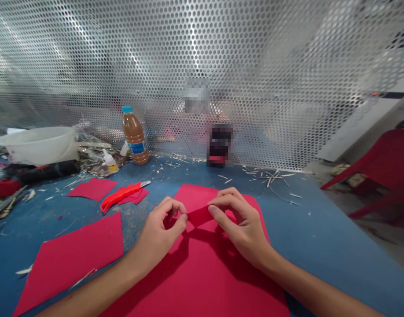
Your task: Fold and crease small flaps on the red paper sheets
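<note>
A small strip of red paper (pixel 200 215) is stretched between my two hands, just above a large red sheet (pixel 202 277). My left hand (pixel 164 226) pinches the strip's left end between thumb and fingers. At its right end, my right hand (pixel 243 224) grips the strip with thumb and index finger. Both hands cast shadows on the large sheet below. A cutter knife (pixel 123 196) with an orange handle lies to the left, its blade out, partly over small red paper pieces (pixel 137 197).
Another red sheet (pixel 76 255) and a red piece (pixel 93 188) lie left. Behind stand a brown-filled bottle (pixel 134 136), a glue bottle (pixel 109 160), a white basin (pixel 43 145) and a black-and-red tool (pixel 33 174). Perforated metal (pixel 271 66) borders the blue table (pixel 327 246); a red chair (pixel 380 163) stands right.
</note>
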`<state>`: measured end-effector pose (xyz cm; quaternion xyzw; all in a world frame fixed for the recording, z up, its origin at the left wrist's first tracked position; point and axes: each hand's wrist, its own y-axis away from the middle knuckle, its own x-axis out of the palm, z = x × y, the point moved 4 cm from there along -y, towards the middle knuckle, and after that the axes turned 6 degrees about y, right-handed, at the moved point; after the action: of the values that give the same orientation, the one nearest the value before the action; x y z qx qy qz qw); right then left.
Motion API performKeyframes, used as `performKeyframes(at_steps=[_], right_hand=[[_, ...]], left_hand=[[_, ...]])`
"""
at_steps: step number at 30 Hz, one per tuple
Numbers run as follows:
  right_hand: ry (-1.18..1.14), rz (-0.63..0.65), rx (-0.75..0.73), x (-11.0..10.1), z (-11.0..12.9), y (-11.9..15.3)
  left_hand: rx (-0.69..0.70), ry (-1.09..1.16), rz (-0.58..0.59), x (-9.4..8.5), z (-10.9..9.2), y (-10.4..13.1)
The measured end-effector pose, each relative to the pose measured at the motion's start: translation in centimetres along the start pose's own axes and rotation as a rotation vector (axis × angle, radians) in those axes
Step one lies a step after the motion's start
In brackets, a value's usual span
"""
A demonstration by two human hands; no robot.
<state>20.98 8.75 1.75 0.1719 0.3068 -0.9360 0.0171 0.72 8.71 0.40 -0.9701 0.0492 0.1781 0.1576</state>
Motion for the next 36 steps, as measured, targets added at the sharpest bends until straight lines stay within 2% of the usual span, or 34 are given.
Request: performKeyframes(at_steps=[5, 8, 11, 14, 18, 21, 29, 36], right_hand=[[0.029, 0.018, -0.014, 0.1, 0.2, 0.1], [0.074, 0.022, -0.055, 0.1, 0.4, 0.2], [0.105, 0.057, -0.147, 0.4, 0.6, 0.4], [0.117, 0.091, -0.249, 0.5, 0.8, 0.7], [0.147, 0.094, -0.281, 0.5, 1.0, 0.8], [0.175, 0.14, -0.333, 0.7, 1.3, 1.0], [0.251, 0.145, -0.348, 0.8, 1.3, 1.4], [0.243, -0.03, -0.211, 0.0, 0.9, 0.7]], left_hand=[[0.01, 0.008, -0.043, -0.4, -0.4, 0.2], [0.081, -0.012, -0.078, -0.6, -0.8, 0.6], [0.197, -0.07, -0.032, -0.3, -1.4, 1.1], [0.25, -0.102, 0.032, 0.1, -1.7, 1.3], [0.315, -0.125, 0.038, 0.2, -2.1, 1.5], [0.352, -0.151, 0.04, 0.2, -2.4, 1.6], [0.303, -0.133, 0.045, 0.4, -2.1, 1.5], [0.14, -0.016, -0.044, -0.3, -1.0, 0.5]])
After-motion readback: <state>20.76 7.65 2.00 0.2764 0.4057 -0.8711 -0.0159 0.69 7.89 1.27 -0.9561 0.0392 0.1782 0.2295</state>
